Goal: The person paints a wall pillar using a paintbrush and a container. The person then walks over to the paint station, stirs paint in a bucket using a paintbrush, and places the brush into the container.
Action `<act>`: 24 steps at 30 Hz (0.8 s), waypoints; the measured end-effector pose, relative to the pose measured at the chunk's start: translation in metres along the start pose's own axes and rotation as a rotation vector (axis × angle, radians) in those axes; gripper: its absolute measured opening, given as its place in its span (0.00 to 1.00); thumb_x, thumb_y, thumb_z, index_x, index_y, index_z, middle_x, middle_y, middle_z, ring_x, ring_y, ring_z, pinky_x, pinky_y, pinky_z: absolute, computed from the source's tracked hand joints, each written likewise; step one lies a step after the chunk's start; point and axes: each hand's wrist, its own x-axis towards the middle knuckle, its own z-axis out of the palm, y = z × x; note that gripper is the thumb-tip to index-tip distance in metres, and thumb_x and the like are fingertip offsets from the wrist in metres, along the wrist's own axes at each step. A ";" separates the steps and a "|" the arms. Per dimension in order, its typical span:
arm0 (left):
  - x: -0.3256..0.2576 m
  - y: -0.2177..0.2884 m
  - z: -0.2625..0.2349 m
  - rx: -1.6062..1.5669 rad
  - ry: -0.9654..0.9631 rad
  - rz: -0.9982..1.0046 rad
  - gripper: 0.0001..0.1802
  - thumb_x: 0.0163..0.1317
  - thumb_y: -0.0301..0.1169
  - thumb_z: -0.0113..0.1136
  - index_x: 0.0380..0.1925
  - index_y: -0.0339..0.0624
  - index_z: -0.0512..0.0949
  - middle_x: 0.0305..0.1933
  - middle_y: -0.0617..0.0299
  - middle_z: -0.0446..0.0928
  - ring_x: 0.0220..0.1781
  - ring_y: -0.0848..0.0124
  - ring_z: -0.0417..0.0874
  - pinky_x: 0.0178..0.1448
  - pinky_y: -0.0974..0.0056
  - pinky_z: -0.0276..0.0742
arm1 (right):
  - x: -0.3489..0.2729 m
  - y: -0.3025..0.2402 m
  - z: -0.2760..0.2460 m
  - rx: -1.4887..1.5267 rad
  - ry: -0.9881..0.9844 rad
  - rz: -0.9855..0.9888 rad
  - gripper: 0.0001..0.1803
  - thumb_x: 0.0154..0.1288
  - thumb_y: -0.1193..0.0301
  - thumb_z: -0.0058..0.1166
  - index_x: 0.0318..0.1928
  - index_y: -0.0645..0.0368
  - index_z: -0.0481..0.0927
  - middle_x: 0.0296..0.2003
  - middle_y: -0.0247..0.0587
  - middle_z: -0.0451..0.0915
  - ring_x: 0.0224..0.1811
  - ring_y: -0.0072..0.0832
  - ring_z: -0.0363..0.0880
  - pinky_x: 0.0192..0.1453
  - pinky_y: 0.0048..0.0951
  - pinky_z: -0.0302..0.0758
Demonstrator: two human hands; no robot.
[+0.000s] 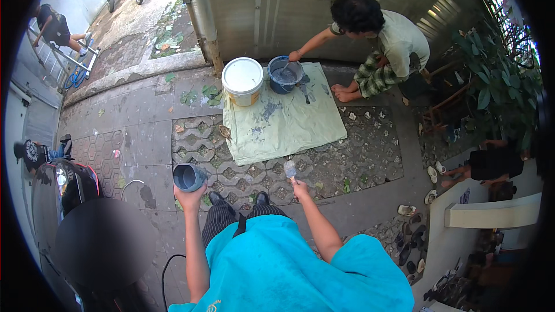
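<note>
My left hand (189, 197) is closed round a dark grey-blue paint pot (198, 178) with its round opening facing up. In my right hand (300, 189) is a paintbrush (290, 169), its pale, paint-smeared bristles pointing away from me. Both are held up over the paving, apart from each other. Beyond them lies a pale green sheet (300, 121) with grey paint smears. On its far part stand a white lidded bucket (242, 81) and a dark blue bucket (284, 84). A co-worker's hand (295, 56) holds a stick-like tool inside the blue bucket.
The co-worker (399, 46) crouches at the sheet's far right. A small dark-handled tool (306, 98) lies on the sheet. Several shoes (407, 210) lie at the right, below leafy plants (491, 75). On the left are a ladder (75, 60) with a person, and another person nearer.
</note>
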 end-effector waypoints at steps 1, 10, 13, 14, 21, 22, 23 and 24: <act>0.002 0.000 -0.001 -0.014 0.009 0.007 0.31 0.35 0.22 0.76 0.43 0.34 0.75 0.42 0.60 0.80 0.43 0.70 0.81 0.51 0.65 0.76 | 0.003 -0.010 0.006 0.016 -0.016 -0.033 0.16 0.71 0.58 0.47 0.43 0.55 0.81 0.23 0.29 0.72 0.16 0.19 0.67 0.15 0.25 0.63; 0.048 -0.029 0.001 -0.011 -0.008 -0.025 0.32 0.34 0.23 0.77 0.44 0.35 0.74 0.44 0.58 0.79 0.44 0.69 0.80 0.50 0.65 0.76 | 0.032 -0.086 0.051 0.115 -0.159 -0.122 0.17 0.69 0.60 0.51 0.47 0.60 0.80 0.30 0.33 0.78 0.20 0.19 0.73 0.17 0.22 0.68; 0.085 -0.046 0.017 0.000 -0.014 -0.054 0.33 0.33 0.25 0.78 0.43 0.36 0.74 0.43 0.59 0.79 0.43 0.69 0.81 0.50 0.64 0.76 | 0.040 -0.111 0.063 0.239 -0.173 -0.056 0.20 0.70 0.57 0.50 0.50 0.61 0.78 0.32 0.34 0.78 0.21 0.19 0.72 0.17 0.22 0.67; 0.097 -0.051 0.023 0.028 -0.025 -0.089 0.33 0.32 0.26 0.78 0.44 0.36 0.74 0.42 0.59 0.79 0.44 0.69 0.81 0.51 0.64 0.76 | 0.043 -0.118 0.066 0.220 -0.185 -0.065 0.20 0.70 0.57 0.50 0.50 0.61 0.78 0.32 0.34 0.78 0.21 0.19 0.72 0.17 0.22 0.67; 0.190 -0.068 0.065 -0.072 -0.020 -0.081 0.35 0.33 0.26 0.77 0.46 0.38 0.73 0.43 0.59 0.79 0.44 0.69 0.81 0.52 0.63 0.76 | 0.077 -0.179 0.090 0.125 -0.158 0.070 0.16 0.74 0.59 0.42 0.45 0.58 0.77 0.26 0.32 0.72 0.16 0.19 0.63 0.15 0.24 0.62; 0.202 -0.070 0.071 -0.049 -0.011 -0.070 0.35 0.33 0.26 0.77 0.46 0.38 0.72 0.43 0.59 0.79 0.44 0.69 0.81 0.51 0.63 0.76 | 0.083 -0.188 0.093 0.082 -0.133 0.099 0.16 0.74 0.59 0.42 0.44 0.57 0.76 0.25 0.32 0.71 0.16 0.19 0.63 0.15 0.24 0.62; 0.212 -0.071 0.076 -0.067 0.001 -0.107 0.35 0.33 0.26 0.77 0.46 0.38 0.72 0.42 0.59 0.79 0.43 0.70 0.81 0.51 0.63 0.76 | 0.091 -0.197 0.096 0.048 -0.141 0.073 0.14 0.74 0.61 0.43 0.48 0.56 0.77 0.26 0.33 0.74 0.17 0.19 0.66 0.16 0.23 0.63; 0.220 -0.074 0.080 -0.081 0.006 -0.122 0.35 0.33 0.26 0.77 0.46 0.38 0.72 0.42 0.59 0.79 0.43 0.70 0.81 0.51 0.63 0.76 | 0.098 -0.205 0.098 0.054 -0.171 0.052 0.14 0.74 0.61 0.43 0.48 0.56 0.77 0.26 0.33 0.74 0.17 0.19 0.66 0.16 0.23 0.63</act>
